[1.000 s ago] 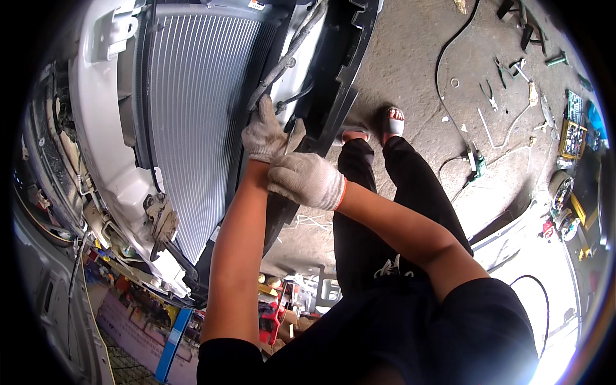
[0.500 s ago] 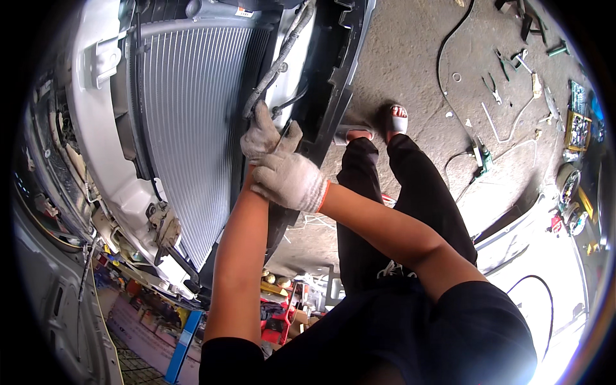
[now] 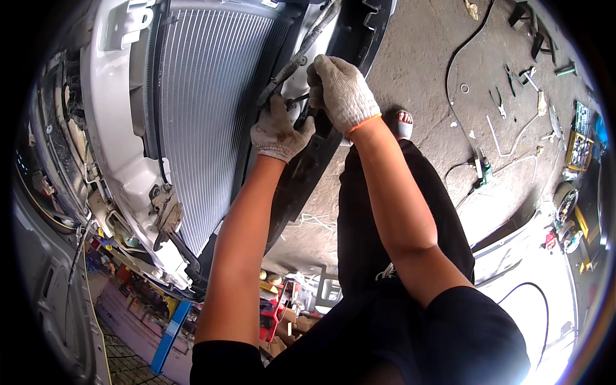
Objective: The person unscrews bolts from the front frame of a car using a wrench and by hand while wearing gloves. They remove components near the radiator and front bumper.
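Right grip (image 3: 346, 93) is now off the left grip (image 3: 279, 133), at its 2 o'clock; fingers curled, can't tell if pinching the black lead (image 3: 297, 100). Left: thumb spread from index, gray corrugated harness (image 3: 289, 72) at 12. Both hands now at the wiring.

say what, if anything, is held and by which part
Can't be told: right hand hides any hold on the black cable; left hand shows none clearly.
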`<control>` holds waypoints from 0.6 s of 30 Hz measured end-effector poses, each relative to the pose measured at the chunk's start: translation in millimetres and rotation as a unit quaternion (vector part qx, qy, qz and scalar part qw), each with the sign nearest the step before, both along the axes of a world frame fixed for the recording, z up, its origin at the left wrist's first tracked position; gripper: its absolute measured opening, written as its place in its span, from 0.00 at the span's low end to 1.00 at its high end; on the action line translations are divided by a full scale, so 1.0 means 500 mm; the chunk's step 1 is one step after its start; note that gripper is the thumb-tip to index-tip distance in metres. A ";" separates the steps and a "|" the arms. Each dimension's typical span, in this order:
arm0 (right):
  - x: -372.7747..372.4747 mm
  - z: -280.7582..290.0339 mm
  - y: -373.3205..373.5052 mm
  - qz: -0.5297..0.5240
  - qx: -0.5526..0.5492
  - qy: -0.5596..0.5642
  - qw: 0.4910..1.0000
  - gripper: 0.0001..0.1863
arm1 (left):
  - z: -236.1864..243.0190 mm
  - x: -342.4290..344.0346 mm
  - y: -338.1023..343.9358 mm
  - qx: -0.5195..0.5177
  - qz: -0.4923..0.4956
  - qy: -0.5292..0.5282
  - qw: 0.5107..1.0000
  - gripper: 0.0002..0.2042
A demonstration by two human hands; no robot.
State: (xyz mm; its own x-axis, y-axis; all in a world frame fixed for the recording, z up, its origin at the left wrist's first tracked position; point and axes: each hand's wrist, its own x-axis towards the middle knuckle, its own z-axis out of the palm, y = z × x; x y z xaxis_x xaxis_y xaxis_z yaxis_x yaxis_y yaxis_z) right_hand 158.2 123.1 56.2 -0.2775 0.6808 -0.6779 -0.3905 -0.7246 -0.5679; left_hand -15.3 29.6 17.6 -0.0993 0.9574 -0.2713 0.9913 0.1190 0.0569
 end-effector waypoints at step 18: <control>-0.105 0.040 -0.269 0.180 0.480 -0.274 0.814 0.13 | 0.008 -0.005 -0.009 0.003 -0.013 -0.009 1.000 0.46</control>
